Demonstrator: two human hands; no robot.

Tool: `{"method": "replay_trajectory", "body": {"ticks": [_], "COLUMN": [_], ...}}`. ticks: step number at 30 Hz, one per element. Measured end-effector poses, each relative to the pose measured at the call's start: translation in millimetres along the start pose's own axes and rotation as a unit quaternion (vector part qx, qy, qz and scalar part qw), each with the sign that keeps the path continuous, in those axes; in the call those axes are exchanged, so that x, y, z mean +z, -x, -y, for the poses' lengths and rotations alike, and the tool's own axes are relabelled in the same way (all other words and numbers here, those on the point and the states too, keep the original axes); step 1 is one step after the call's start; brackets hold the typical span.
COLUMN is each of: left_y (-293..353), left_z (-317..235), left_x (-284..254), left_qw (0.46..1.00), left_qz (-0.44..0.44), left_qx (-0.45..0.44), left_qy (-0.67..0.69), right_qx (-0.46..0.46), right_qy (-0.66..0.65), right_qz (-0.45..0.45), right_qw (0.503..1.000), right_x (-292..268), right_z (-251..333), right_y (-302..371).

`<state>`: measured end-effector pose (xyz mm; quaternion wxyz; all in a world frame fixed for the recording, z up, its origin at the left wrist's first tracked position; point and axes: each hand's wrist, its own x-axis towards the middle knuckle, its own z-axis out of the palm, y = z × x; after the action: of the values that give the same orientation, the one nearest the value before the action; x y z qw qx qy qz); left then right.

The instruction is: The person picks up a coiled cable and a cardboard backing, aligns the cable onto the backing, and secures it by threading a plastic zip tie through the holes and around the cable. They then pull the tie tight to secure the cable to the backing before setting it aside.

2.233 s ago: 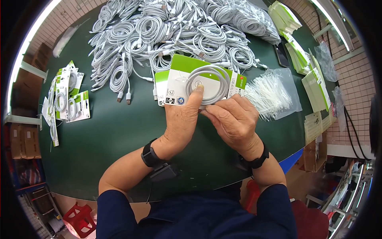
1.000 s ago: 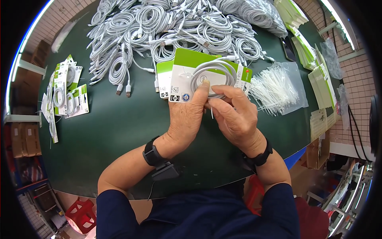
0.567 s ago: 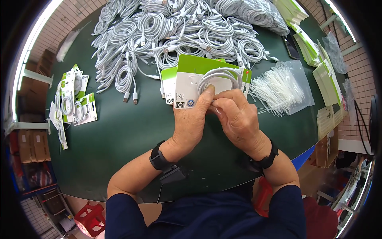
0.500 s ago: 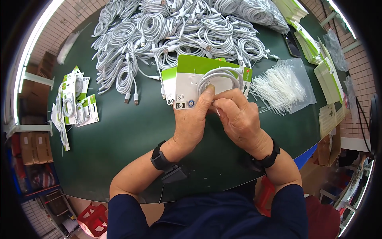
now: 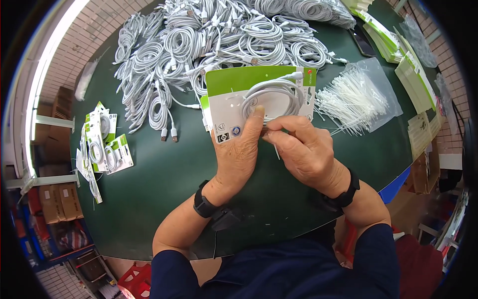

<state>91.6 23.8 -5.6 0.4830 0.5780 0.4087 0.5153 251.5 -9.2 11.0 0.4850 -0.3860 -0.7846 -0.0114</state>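
My left hand (image 5: 238, 157) grips a green-and-white backing card (image 5: 230, 85), thumb pressed on the coiled light-grey cable (image 5: 247, 103) lying against its front. Behind it, the edge of another card (image 5: 204, 103) peeks out on the left. At the lower edge of the coil, the thumb and forefinger of my right hand (image 5: 309, 154) are pinched together on a thin white cable tie (image 5: 277, 152). Its tail sticks out below my fingers. Whether the tie's loop is closed round the cable is hidden by my fingertips.
A heap of coiled grey cables (image 5: 164, 55) covers the far side of the green table (image 5: 164, 199). Loose white cable ties (image 5: 351, 107) spill from a clear bag on the right. Carded cables (image 5: 97, 144) are piled at left. Stacked cards (image 5: 416, 82) and a phone (image 5: 363, 42) lie far right.
The card has turned to show more of its front, with more of the cable visible. The tie's tail now shows below my right fingers. The whole view has shifted slightly.
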Motion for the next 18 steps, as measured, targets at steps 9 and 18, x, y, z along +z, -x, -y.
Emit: {"method": "replay_trajectory", "body": {"ticks": [9,18], "left_y": [-4.1,-5.4], "left_z": [-6.8,-6.9], "left_x": [4.9,8.0], "left_qw": [0.985,0.969], "left_qz": [-0.051,-0.053], "left_qx": [-0.041,-0.087], "left_qy": [0.162,0.226], "right_qx": [-0.015,-0.022], "right_qy": [-0.029,-0.092], "right_qz": [-0.005,-0.016], "right_qw": [0.999,0.995], "right_x": [7.7,10.2], "right_z": [4.6,4.6], "right_y": [2.1,6.8]}}
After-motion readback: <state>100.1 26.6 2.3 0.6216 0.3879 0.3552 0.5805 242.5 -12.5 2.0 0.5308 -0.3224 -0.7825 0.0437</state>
